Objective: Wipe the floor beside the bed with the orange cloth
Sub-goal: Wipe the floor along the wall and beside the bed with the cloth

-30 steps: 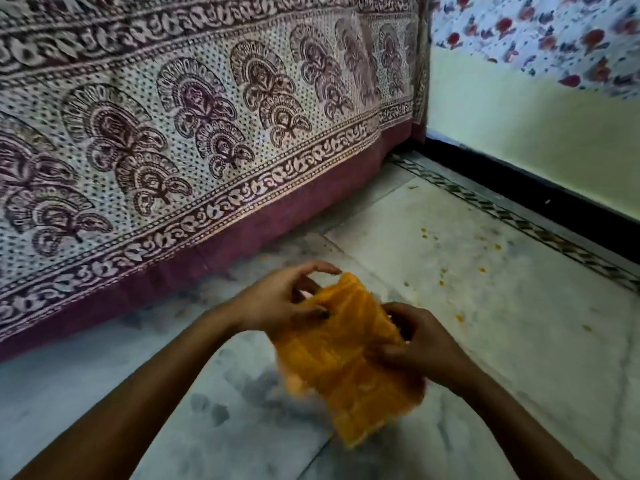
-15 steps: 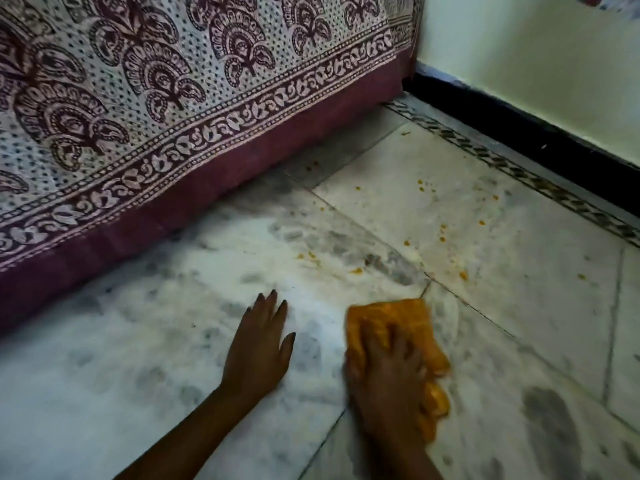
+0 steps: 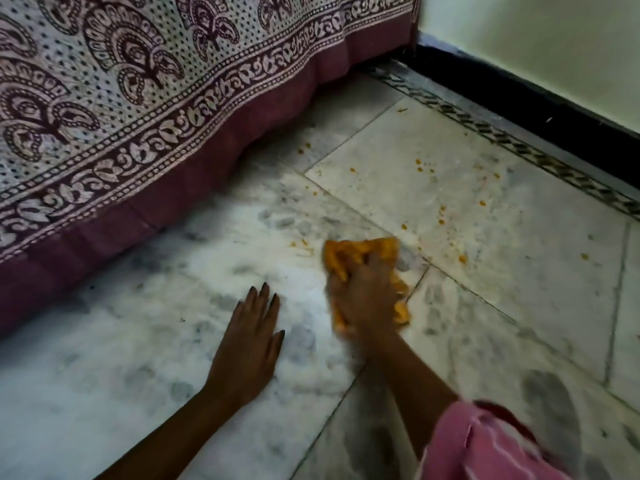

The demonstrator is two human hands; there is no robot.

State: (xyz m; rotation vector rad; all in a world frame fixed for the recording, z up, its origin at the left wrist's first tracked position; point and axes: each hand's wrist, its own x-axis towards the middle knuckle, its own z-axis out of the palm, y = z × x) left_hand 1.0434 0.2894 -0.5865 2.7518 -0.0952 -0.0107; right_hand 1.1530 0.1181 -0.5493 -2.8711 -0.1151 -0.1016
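The orange cloth (image 3: pixel 360 252) lies bunched on the marble floor (image 3: pixel 502 237), a short way out from the bed (image 3: pixel 138 116). My right hand (image 3: pixel 363 296) presses down on it and covers its near half; the hand is blurred. My left hand (image 3: pixel 251 344) rests flat on the floor to the left of the cloth, fingers spread, holding nothing. Small orange crumbs (image 3: pixel 440 216) are scattered on the tile beyond the cloth, and a few lie just left of the cloth's far edge.
A patterned maroon and white bedsheet (image 3: pixel 194 140) hangs to the floor along the left. A black skirting (image 3: pixel 519 102) and pale wall run along the right, with a patterned floor border (image 3: pixel 512 147) beside them. A pink striped sleeve (image 3: pixel 485 448) shows at bottom right.
One second ago both hands held the cloth up in the air. Then the right hand pressed it onto the floor and the left hand went flat; the cloth has since shifted slightly toward the crumbs.
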